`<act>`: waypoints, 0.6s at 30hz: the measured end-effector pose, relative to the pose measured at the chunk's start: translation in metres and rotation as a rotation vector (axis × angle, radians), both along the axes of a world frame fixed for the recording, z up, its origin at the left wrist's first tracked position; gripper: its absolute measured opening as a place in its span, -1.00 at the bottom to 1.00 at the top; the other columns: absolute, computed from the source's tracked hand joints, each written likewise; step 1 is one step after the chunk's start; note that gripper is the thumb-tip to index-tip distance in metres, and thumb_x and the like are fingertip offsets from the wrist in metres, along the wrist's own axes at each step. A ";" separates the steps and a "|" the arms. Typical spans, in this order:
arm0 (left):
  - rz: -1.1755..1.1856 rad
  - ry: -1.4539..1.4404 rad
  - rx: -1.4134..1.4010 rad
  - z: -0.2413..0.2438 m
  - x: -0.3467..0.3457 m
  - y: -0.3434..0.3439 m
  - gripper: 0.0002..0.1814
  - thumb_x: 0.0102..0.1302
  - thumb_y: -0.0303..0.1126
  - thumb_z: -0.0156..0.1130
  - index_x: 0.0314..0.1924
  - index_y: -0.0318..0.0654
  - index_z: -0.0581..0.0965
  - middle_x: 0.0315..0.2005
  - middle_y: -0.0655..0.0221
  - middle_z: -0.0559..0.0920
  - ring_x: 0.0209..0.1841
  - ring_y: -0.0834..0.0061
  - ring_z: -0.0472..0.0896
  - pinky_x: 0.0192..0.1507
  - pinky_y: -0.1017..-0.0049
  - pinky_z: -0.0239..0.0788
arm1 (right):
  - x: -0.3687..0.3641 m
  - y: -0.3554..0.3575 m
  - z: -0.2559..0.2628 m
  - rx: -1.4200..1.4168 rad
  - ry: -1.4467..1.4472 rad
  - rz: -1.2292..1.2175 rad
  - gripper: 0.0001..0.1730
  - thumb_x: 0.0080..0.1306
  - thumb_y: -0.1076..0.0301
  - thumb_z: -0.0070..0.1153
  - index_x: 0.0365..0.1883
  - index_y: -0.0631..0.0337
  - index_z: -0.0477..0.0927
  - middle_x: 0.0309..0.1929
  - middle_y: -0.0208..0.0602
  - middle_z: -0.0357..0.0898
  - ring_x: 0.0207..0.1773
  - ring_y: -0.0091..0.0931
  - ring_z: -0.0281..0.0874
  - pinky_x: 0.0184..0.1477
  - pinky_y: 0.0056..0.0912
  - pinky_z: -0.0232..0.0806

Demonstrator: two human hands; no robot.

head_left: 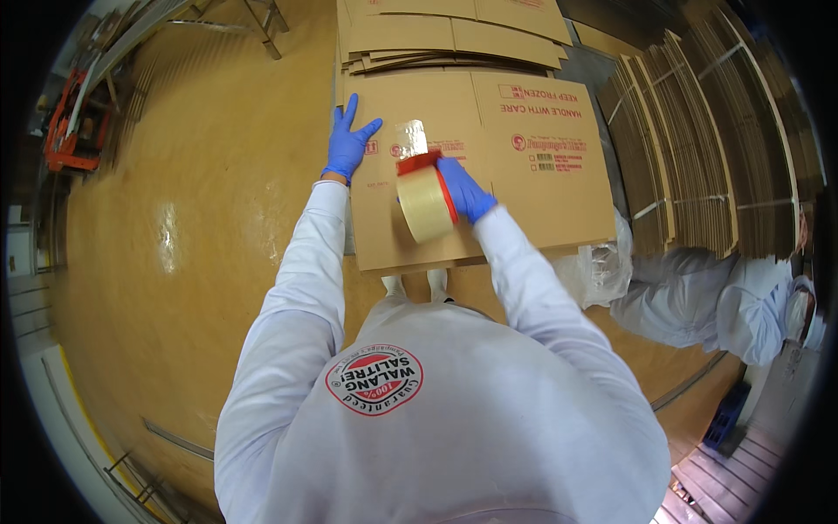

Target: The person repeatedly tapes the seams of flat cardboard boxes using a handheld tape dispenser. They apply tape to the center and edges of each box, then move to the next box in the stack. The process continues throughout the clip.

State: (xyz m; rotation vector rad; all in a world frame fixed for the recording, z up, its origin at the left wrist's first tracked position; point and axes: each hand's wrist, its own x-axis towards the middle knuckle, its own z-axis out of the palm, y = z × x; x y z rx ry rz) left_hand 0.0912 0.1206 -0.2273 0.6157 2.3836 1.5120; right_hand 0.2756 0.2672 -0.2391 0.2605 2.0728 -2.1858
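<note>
Before me lies a flattened corrugated cardboard carton (550, 196) with red printing, on top of a pile. My left hand (350, 144), in a blue glove, presses on its left edge with the fingers spread and nothing held. In my blue-gloved right hand (463, 190) is a red tape dispenser (419, 162) with a wide roll of clear packing tape (429, 206). A shiny strip of tape (412, 136) reaches out beyond the dispenser over the carton; whether it is stuck down I cannot tell. The dispenser's handle is hidden by my right hand.
More flattened cartons (406, 33) are stacked just beyond. To the right stand strapped bundles of folded cardboard (694, 150), with clear plastic wrap (599, 265) and white bags (687, 301) nearer me. An orange piece of equipment (77, 124) is at the far left, on the tan floor (196, 229).
</note>
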 end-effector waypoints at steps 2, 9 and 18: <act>-0.011 0.015 0.004 -0.002 -0.006 -0.001 -0.08 0.08 0.01 0.42 0.43 0.26 0.19 0.44 -0.11 0.01 0.46 -0.02 0.08 0.40 0.10 -0.02 | -0.015 0.002 0.013 0.031 -0.111 0.216 -0.63 0.41 0.14 -0.13 -0.13 0.24 0.56 -0.26 -0.20 0.66 -0.35 -0.33 0.63 -0.27 -0.26 0.48; 0.029 0.490 -0.547 0.047 0.042 0.024 -0.02 0.08 0.11 0.37 0.45 0.08 0.14 0.46 -0.08 -0.09 0.51 -0.06 -0.16 0.36 -0.24 -0.33 | 0.091 -0.011 0.148 -0.156 0.314 0.213 -0.44 0.25 -0.04 0.03 -0.14 0.36 0.58 -0.21 -0.06 0.64 -0.21 -0.22 0.61 -0.09 -0.19 0.45; -0.780 0.863 -0.604 0.041 0.287 0.044 -0.12 0.07 -0.27 0.27 0.34 -0.54 0.16 0.38 -0.15 0.10 0.47 -0.10 -0.01 0.38 -0.13 -0.13 | 0.198 0.046 0.202 -0.281 0.669 -0.573 -0.09 0.32 -0.41 -0.20 -0.02 0.45 0.51 0.03 0.16 0.52 0.13 -0.07 0.47 0.27 -0.03 0.25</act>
